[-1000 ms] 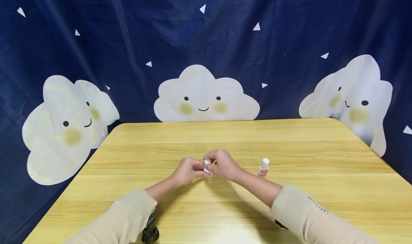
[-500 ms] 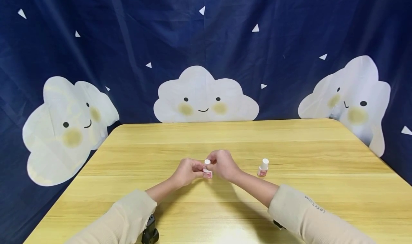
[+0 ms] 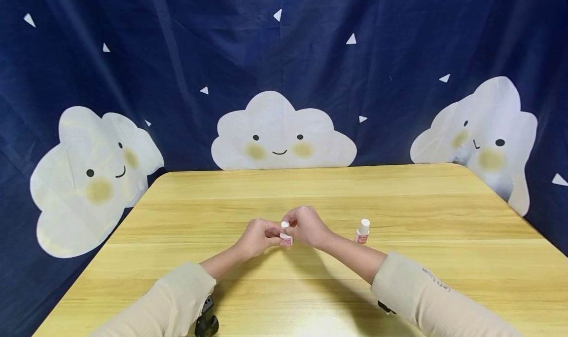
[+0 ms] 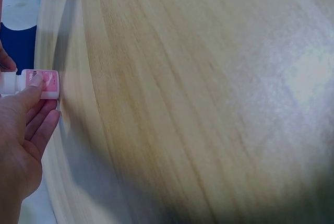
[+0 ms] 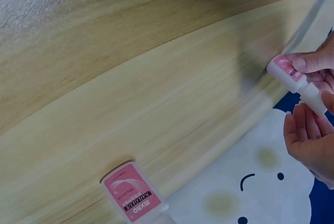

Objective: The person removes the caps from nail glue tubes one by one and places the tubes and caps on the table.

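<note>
A small white nail glue bottle [image 3: 286, 240] with a pink label stands upright on the table, held by both hands. My left hand [image 3: 257, 237] pinches its body between thumb and fingers, the thumb lying over the label in the left wrist view [image 4: 26, 135]. Around the white cap [image 5: 313, 98] are the fingers of my right hand [image 3: 308, 226], gripping it from the right. The cap appears seated on the bottle. A second, matching nail glue bottle [image 3: 362, 236] stands capped and untouched to the right, its label reading "NAIL GLUE" in the right wrist view [image 5: 133, 192].
The light wooden table [image 3: 222, 194] reaches back to a dark blue curtain [image 3: 248, 46] printed with white smiling clouds [image 3: 284, 125]. A black wrist device [image 3: 206, 318] sits below the left sleeve cuff. The right forearm passes in front of the second bottle's near side.
My right fingers have shifted slightly to the right around the cap. The left hand and both bottles stay practically where they were.
</note>
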`<state>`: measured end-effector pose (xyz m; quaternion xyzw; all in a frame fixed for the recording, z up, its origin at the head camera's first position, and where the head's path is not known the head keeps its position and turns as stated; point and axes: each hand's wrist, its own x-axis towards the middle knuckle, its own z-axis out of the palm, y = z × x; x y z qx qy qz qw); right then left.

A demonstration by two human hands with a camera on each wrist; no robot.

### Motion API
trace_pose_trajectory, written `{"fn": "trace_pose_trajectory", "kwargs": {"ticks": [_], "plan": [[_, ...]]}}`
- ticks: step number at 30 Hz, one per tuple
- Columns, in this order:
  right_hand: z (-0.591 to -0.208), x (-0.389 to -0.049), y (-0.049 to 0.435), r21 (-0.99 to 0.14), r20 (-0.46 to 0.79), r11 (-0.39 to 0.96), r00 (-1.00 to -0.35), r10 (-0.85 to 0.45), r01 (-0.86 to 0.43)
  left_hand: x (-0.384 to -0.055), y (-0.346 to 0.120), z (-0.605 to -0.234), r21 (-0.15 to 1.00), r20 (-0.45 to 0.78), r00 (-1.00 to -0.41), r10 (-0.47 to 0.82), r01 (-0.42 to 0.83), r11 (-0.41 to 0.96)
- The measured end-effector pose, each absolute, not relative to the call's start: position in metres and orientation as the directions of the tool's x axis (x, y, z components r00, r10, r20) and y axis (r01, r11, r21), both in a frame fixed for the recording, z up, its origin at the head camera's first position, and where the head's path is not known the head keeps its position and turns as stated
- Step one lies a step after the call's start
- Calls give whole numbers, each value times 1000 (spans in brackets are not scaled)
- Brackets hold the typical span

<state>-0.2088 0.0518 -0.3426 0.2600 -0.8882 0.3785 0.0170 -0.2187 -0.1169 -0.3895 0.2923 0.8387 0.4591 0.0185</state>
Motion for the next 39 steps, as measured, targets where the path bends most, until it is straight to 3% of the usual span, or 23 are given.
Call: {"fn": "trace_pose_trajectory", "kwargs": {"ticks": [20, 39], "plan": [[-333, -213, 58, -617, 217, 531, -774, -594, -581, -218, -115, -387, 802, 157, -858, 489, 400, 444], [-325, -216, 60, -598, 210, 534, -760, -615, -598, -221, -115, -390, 788, 185, -850, 493, 428, 443]]}}
